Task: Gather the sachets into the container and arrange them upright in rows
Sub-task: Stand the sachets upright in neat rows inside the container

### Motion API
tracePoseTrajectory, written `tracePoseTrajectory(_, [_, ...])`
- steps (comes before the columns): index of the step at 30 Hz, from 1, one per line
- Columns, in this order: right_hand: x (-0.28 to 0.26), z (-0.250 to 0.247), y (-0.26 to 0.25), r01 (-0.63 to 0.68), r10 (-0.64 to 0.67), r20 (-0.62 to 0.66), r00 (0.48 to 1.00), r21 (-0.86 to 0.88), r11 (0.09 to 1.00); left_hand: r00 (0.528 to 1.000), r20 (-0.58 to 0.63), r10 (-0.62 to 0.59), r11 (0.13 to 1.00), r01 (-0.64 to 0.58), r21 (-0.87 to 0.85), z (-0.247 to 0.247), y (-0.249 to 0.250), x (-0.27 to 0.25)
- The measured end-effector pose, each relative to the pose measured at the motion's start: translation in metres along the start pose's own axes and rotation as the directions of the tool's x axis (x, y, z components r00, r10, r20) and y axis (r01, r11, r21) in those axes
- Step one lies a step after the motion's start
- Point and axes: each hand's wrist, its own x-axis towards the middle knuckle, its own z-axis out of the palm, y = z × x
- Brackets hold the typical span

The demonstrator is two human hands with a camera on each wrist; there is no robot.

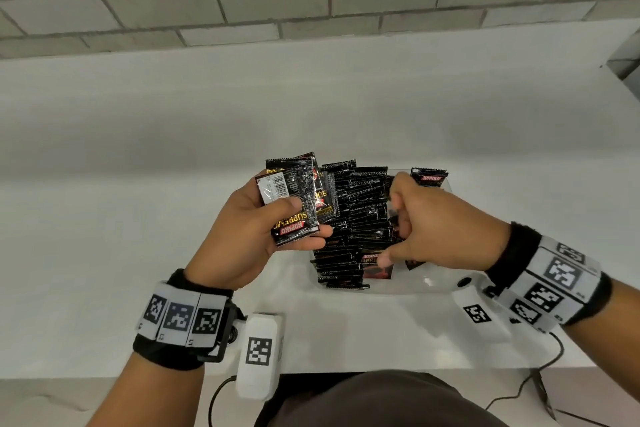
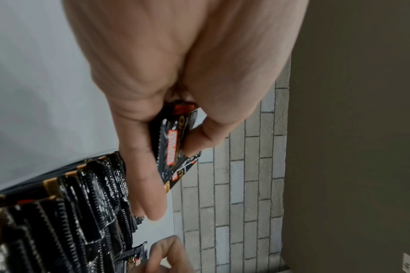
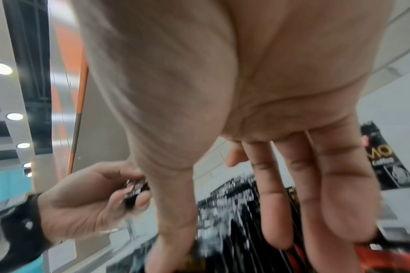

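Your left hand [image 1: 242, 236] has a small fan of sachets [image 1: 294, 198] pinched between thumb and fingers, held above the counter [image 1: 138, 149] at about 9 o'clock from the clear container [image 1: 429, 282]. Your right hand [image 1: 426, 229] is over the container, fingers straight and down among the packed row of sachets [image 1: 353, 218], gripping nothing that I can see. I'd use those fingers to spread a gap, then feed the fan in edge-first so it stands. One lone sachet [image 1: 427, 177] sits at the container's 1 o'clock corner. Loads of free counter from 9 to 12 o'clock; the near edge is right by your wrists.
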Motion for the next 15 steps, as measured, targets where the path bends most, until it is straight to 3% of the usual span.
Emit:
tracePoseTrajectory(4, [-0.011,-0.02,-0.013,0.074,-0.044,-0.183,0.982,0.163,0.984,0.997,0.067,-0.03,0.999,0.03,0.015,0.012,0.001,-0.001])
tracePoseTrajectory(7, [-0.016,-0.024,-0.031,0.201,-0.067,-0.347,0.935,0.366,0.908,0.984,0.177,-0.037,0.999,0.029,0.044,0.025,0.003,-0.002])
tracePoseTrajectory(10, [-0.014,-0.021,-0.035,0.261,-0.08,-0.395,0.915,0.432,0.863,0.971,0.234,-0.05,0.997,0.035,0.066,0.036,0.001,-0.001])
tracePoseTrajectory(15, [-0.012,-0.022,-0.022,0.235,-0.022,-0.385,0.922,0.514,0.825,0.971,0.223,-0.086,0.996,0.09,-0.009,0.039,0.001,-0.002])
